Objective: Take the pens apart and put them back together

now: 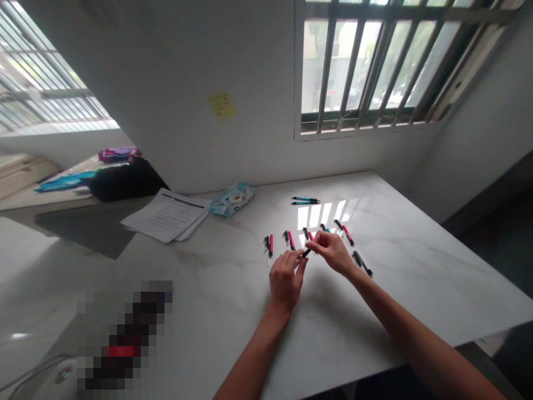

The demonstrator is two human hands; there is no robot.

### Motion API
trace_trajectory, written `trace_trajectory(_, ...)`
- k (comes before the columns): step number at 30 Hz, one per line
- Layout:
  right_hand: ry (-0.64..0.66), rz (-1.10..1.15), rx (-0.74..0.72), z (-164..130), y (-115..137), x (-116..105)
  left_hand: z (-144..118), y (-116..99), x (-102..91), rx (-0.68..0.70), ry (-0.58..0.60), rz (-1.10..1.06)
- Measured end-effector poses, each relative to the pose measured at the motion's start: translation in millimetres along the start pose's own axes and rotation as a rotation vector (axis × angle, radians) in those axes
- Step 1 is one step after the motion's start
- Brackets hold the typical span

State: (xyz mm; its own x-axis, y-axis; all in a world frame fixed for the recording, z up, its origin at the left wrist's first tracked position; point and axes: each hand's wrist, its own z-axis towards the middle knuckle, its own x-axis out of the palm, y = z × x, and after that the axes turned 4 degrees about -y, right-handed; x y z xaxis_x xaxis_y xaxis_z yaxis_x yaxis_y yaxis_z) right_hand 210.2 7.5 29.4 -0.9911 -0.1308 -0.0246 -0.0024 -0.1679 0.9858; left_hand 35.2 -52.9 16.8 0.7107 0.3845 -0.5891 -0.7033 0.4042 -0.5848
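Over the middle of the marble-patterned table, my left hand and my right hand meet at a slim black pen part. Both sets of fingers are closed on it, one hand at each end, and fingertips hide its ends. Just beyond my hands lies a row of pen pieces. A pink barrel rests beside a black piece on the left, and another pink barrel follows. My right hand partly covers the pieces behind it. Further right are a pink-and-black barrel and black pen pieces.
Two blue-and-black pens lie near the back of the table. Left of them are a light-blue soft packet and printed sheets. A pixelated dark patch covers the lower left. A yellow note hangs on the wall.
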Motion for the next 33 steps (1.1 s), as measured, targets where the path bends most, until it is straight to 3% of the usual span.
trace_trajectory(5,0.068,-0.015,-0.035,7,2,-9,3,-1,3.0,-0.195,0.048,-0.274)
trace_trajectory(13,0.113,0.246,0.034,7,-2,-11,9,-8,6.7,-0.542,0.178,-0.79)
trace_trajectory(20,0.0,0.266,-0.04,12,6,-22,10,-5,9.6,-0.812,0.354,-1.131)
trace_trajectory(23,-0.055,0.089,-0.07,11,14,-41,11,-5,7.5,-0.839,0.314,-1.188)
trace_trajectory(26,-0.068,-0.223,-0.136,0,17,-60,12,-7,5.4,-0.81,0.261,-1.196)
trace_trajectory(29,-0.009,-0.503,-0.174,-16,8,-73,13,-10,5.5,-0.781,0.231,-1.174)
trace_trajectory(33,0.061,-0.656,-0.18,-32,-11,-79,12,-12,8.2,-0.721,0.204,-1.087)
